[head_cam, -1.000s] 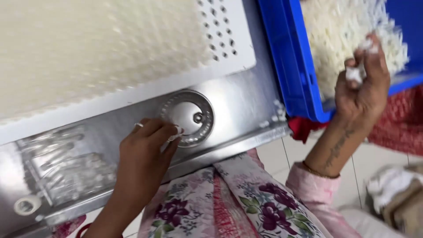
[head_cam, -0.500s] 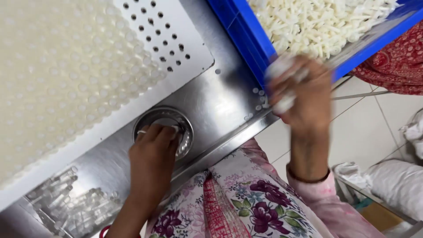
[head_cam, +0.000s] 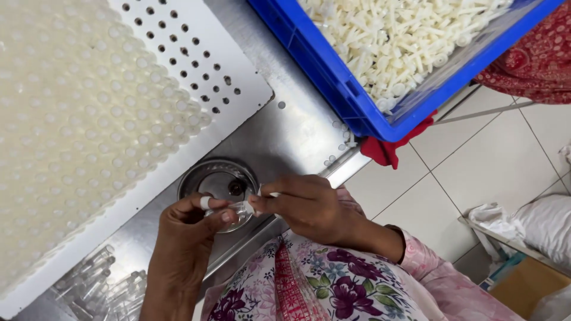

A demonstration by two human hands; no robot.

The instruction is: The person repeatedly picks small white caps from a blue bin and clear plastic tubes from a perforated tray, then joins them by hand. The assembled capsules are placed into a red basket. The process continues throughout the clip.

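Observation:
My left hand [head_cam: 187, 229] pinches a small clear plastic tube [head_cam: 237, 207] over a round recess [head_cam: 219, 181] in the steel table. My right hand [head_cam: 306, 204] meets it from the right, holding a small white plastic part [head_cam: 266, 195] against the tube's end. Both hands are closed on their pieces, fingertips almost touching. Above them lies a white perforated tray [head_cam: 202, 65], most of its holes filled with pale tubes.
A blue crate [head_cam: 333, 77] full of white plastic parts sits at the table's upper right, over a red cloth [head_cam: 386, 151]. Loose clear tubes [head_cam: 98, 285] lie at the lower left. Tiled floor, white bags [head_cam: 535, 220] and a cardboard box are to the right.
My right hand came down from the blue crate with a white part and joined my left hand at the round recess. My left hand lifted a clear tube off the recess.

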